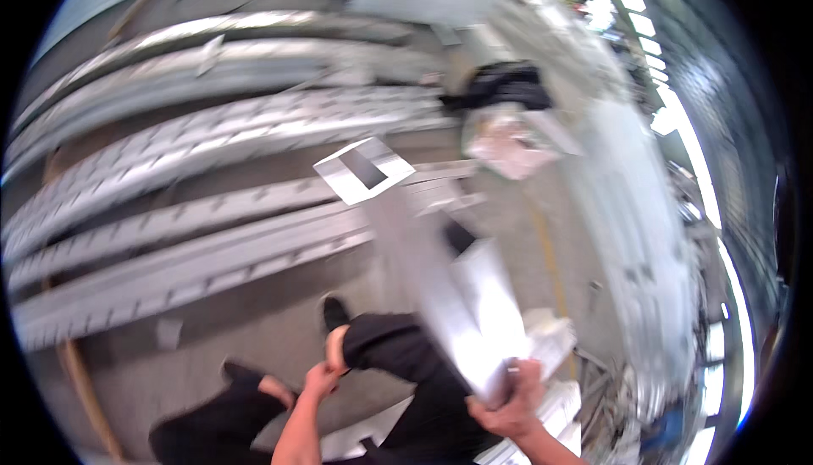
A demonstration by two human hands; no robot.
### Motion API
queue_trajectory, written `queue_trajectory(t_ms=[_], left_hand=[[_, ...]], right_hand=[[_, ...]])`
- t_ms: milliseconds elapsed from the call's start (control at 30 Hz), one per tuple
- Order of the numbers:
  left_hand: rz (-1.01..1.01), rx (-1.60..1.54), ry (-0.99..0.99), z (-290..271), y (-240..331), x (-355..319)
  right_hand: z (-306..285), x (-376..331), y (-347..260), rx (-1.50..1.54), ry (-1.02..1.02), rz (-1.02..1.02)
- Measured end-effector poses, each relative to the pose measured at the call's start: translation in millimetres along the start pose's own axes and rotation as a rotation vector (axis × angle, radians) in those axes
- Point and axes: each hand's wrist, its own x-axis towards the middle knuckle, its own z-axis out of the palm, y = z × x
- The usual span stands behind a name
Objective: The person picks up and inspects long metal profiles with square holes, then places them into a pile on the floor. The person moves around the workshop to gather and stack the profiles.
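Lining grey concrete floor (254, 329): rows of long metal profiles (212, 139).

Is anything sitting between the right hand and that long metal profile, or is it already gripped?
Nothing visible lies between them: the right hand is closed around the lower end of the long metal profile. The left hand is off it, near the knee.

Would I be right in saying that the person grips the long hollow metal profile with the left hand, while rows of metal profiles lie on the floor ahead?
Not quite: the head view shows the right hand gripping the long hollow metal profile. The left hand is down by the knee, off the profile. The rows of metal profiles do lie on the floor ahead.
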Motion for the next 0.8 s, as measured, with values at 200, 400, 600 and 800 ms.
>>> queue_trajectory(t_ms=[200, 400, 600, 800], left_hand=[[-0.070, -0.911, -0.043, 13, -11, 7], [-0.194, -1.289, -0.148, 32, -43, 46], [-0.148, -1.069, -0.078, 23, -11, 35], [-0.081, -0.673, -0.042, 37, 13, 32]], right_hand=[[-15, 26, -11, 0.089, 0.044, 0.004], [-8, 9, -3, 0.113, 0.086, 0.015], [-11, 11, -10, 0.125, 0.075, 0.001], [-11, 11, -10, 0.149, 0.112, -0.017]])
